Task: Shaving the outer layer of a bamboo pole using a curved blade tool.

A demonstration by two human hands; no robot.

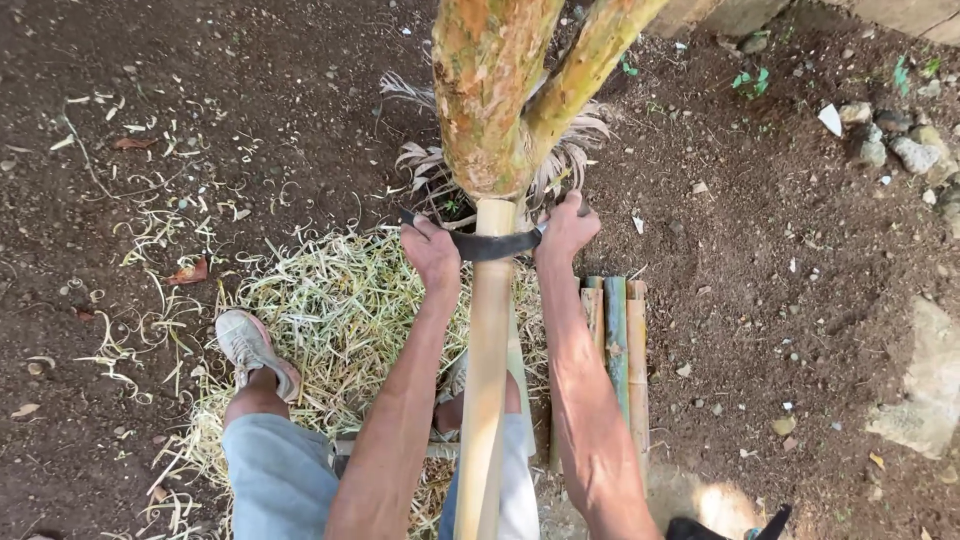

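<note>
Bamboo pole (487, 350), dark blade (492, 244), both hands gripping

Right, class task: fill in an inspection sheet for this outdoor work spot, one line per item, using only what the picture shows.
Surface: bare dark soil, heap of pale shavings.
Job's things: pale bamboo pole leaning on a forked trunk; dark blade across the pole.
Clutter: split bamboo pieces, stones, dry leaves.
Grips: left hand and right hand each closed on one blade end.
Cables: nothing seen.
Surroundings: person's shoe on the shavings; small green sprouts.
</note>
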